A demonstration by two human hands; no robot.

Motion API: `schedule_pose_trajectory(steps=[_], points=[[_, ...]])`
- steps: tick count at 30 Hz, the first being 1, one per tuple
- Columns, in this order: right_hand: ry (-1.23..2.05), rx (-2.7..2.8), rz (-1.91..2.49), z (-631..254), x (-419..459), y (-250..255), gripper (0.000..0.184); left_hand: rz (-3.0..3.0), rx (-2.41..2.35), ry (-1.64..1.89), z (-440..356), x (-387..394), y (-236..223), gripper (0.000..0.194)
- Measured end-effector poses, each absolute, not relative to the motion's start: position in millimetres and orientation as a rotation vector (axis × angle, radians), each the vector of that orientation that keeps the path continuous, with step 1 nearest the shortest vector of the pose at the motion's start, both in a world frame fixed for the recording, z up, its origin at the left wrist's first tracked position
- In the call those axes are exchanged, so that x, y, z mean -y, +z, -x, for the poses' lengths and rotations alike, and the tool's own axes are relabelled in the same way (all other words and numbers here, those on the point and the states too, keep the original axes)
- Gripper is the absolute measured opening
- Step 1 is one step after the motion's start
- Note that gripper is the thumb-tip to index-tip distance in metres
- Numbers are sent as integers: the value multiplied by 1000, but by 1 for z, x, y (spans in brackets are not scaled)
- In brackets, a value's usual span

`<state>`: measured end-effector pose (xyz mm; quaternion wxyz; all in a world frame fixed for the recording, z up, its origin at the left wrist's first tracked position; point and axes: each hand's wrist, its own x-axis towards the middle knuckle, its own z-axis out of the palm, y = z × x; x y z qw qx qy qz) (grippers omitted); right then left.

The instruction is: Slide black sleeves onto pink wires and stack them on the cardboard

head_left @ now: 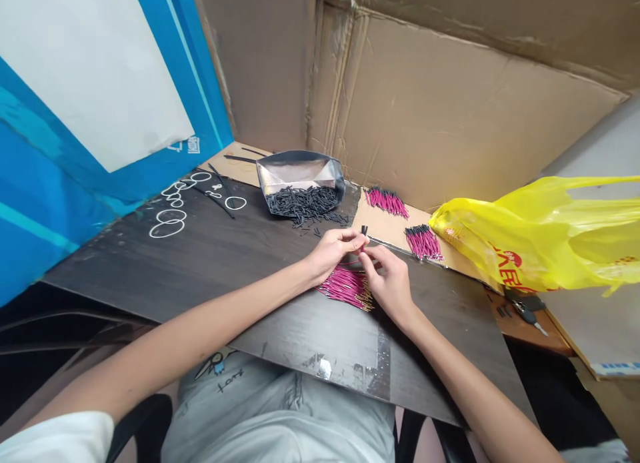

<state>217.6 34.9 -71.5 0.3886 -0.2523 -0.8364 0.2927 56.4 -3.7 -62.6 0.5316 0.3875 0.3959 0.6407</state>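
My left hand (333, 253) pinches a few short pink wires (362, 247) whose black sleeve tips (364, 230) stick up above the fingertips. My right hand (389, 279) meets it from the right, thumb and fingers closed on the lower part of the same wires. How many wires are held is too small to tell. Just below both hands lies a pile of loose pink wires (345, 288) with metallic ends. Beyond the left hand, an open tray (300, 163) holds many short black sleeves (305, 199), and some have spilled in front of it.
Two bundles of black-tipped pink wires, one farther back (387, 202) and one nearer (424, 242), lie on a cardboard strip. White rubber bands (167, 224) are at the left. A yellow plastic bag (540, 229) stands right. Cardboard walls (450, 109) close the back; keys (525, 313) lie right.
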Motion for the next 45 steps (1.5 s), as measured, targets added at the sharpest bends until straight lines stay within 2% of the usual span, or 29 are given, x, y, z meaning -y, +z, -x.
schedule_pose_trajectory(steps=[4, 6, 9, 11, 16, 19, 22, 25, 29, 34, 39, 45], points=[[1343, 1836, 780, -214, -37, -68, 29, -1021, -991, 1578, -59, 5, -64, 36], [1673, 1621, 809, -213, -38, -66, 31, -1168, -1075, 1639, -61, 5, -65, 30], [1882, 1440, 828, -211, -37, -66, 31, -1373, -1253, 1722, -64, 6, -65, 22], [1733, 1563, 797, -212, -34, -66, 28, -1331, -1267, 1715, -65, 6, -65, 24], [549, 2144, 530, -218, -35, -69, 25, -1058, -1126, 1636, -64, 6, -61, 32], [168, 2276, 469, -220, -42, -72, 29, -1030, -1133, 1622, -62, 4, -59, 30], [278, 2248, 552, -218, -42, -73, 25, -1107, -1222, 1649, -60, 2, -61, 28], [763, 2119, 706, -215, -35, -70, 19, -1359, -1447, 1717, -61, 5, -62, 21], [1465, 1772, 818, -214, -32, -60, 23, -1931, -1592, 1849, -65, 15, -60, 15], [1877, 1425, 819, -214, -40, -57, 31, -2283, -1502, 1869, -67, 20, -58, 14], [1809, 1498, 809, -212, -47, -64, 32, -1940, -1623, 1842, -64, 14, -57, 16], [1075, 1977, 841, -212, -37, -65, 13, -1346, -1495, 1822, -58, 2, -57, 18]])
